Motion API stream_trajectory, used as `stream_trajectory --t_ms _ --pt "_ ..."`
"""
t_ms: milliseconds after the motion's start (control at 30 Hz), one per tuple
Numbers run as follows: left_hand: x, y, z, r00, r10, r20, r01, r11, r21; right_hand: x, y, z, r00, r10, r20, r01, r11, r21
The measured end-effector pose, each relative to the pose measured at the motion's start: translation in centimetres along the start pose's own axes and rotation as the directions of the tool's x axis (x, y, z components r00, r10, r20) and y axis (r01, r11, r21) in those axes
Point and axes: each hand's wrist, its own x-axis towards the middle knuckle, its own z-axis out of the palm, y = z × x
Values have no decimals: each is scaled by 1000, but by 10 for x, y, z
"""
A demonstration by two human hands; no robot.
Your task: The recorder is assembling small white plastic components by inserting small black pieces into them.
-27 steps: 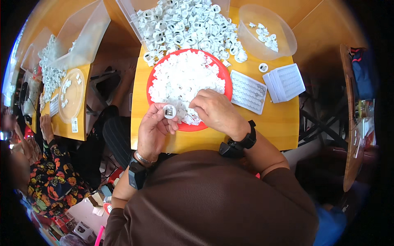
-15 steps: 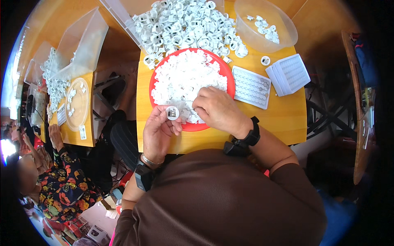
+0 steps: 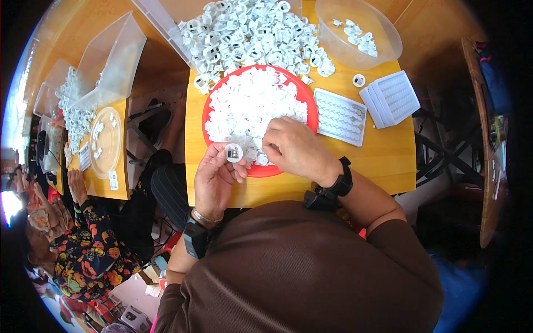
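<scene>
Between the thumb and fingers of my left hand is a round white plastic part, its face with dark rectangular slots turned upward. My right hand is closed in a pinch over the near right side of a red round tray; whatever its fingertips hold is hidden. Small white plastic pieces fill the tray in a heap. Both hands are over the tray's near edge, a short gap apart.
Behind the tray lies a large pile of white round parts. To the right are a white slotted tray, stacked white trays, a single round part and a clear tub. A person sits at another table on the left.
Both hands stay almost in place, the round part still in my left hand. The view has shifted very slightly.
</scene>
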Motion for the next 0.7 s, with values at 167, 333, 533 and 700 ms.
stream_trajectory --t_ms 167,333,533,700 --pt "0 -1 -2 1000 9 5 -9 1000 19 1 -1 -1 1000 -4 -24 5 1000 31" --pt "1 -1 -1 1000 8 0 -8 1000 5 1 -4 0 999 -37 -26 35 998 -48" --pt "0 1 1 1000 9 -2 -9 1000 8 4 1 0 989 -32 -141 41 997 59" --pt "-1 -1 2 999 21 42 -21 1000 -3 7 0 -2 968 213 -130 -131 876 464"
